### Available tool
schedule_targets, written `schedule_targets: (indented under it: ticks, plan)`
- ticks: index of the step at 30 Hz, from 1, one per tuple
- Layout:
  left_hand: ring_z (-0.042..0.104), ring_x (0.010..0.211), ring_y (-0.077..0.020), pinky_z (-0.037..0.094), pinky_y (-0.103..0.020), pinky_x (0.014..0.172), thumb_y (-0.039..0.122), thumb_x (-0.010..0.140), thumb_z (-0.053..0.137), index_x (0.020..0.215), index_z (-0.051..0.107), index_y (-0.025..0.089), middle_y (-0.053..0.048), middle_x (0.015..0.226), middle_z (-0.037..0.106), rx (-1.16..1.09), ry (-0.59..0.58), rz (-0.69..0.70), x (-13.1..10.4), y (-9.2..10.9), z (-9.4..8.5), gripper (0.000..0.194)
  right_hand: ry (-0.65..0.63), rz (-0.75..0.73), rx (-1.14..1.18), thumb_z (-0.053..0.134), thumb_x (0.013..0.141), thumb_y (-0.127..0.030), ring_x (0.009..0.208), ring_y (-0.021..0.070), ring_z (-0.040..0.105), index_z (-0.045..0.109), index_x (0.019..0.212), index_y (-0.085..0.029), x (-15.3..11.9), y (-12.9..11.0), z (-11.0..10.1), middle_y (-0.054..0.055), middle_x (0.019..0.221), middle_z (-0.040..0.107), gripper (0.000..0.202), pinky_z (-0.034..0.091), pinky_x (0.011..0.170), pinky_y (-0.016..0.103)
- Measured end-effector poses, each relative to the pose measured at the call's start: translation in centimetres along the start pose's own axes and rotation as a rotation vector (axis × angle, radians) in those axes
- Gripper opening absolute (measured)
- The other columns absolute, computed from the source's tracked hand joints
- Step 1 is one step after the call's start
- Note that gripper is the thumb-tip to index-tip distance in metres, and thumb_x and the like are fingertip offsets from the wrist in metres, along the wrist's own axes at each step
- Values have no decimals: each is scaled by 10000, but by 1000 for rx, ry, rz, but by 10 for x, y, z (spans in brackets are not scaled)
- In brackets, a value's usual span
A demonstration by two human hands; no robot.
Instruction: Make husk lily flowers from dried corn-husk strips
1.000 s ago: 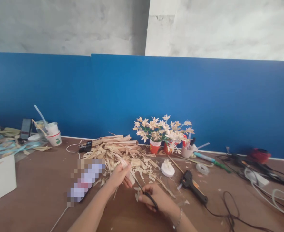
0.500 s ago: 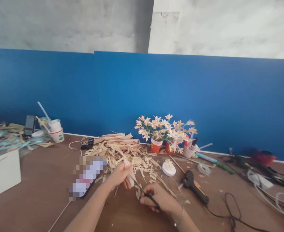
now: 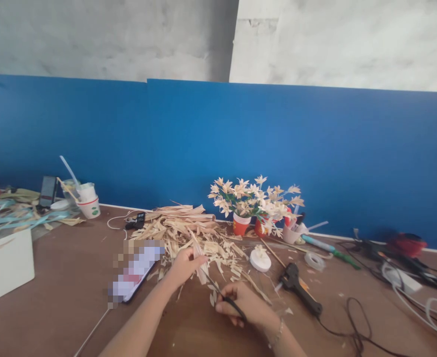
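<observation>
My left hand (image 3: 187, 267) pinches a pale strip of dried husk (image 3: 200, 254) between thumb and fingers. My right hand (image 3: 238, 303) is closed round the dark handles of a pair of scissors (image 3: 233, 306); their blades point up and left, with the tips at the lower end of the strip. Beneath the blades lie a few small pale cut pieces (image 3: 213, 297). Just beyond my left hand spreads a heap of dried husks (image 3: 173, 225) on the brown table.
Cups of husk flowers (image 3: 241, 224) stand against the blue partition (image 3: 278, 134). A white round lid (image 3: 260, 260) and a black glue gun (image 3: 300, 290) with its cord lie to the right. A phone (image 3: 136, 272) is on the left; cables (image 3: 407, 277) tangle at far right.
My left hand has shifted slightly, its thumb now stretched farther across the husk strip, and its lower fingers are no longer seen below. My right hand and the scissors stay nearly in place.
</observation>
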State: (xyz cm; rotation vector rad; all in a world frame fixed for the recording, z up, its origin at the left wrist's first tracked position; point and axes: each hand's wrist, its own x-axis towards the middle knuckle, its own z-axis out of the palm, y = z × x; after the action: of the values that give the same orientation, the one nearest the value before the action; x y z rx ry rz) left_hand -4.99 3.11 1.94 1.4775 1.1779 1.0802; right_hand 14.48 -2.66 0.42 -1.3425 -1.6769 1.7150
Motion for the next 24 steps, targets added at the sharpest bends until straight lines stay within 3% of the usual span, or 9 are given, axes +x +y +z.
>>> schedule_targets:
  ticks: [5,24]
  plan:
    - [472,489,-116,354,-218,503,352,665,641,637,631,143,31,519,553,-41,80,-32,1,2,-2,211,-33,-13,20,697,615,-471,333,42,416,603,716,-122,0,-1,0,-71,419,491,376,312,322,139]
    - [525,478,-114,391,-207,467,373,662,664,678,615,147,28,548,599,-133,12,-103,-1,-2,1,232,-47,-12,-35,678,661,-431,329,27,393,618,726,-122,2,9,-2,-75,429,492,321,301,328,127]
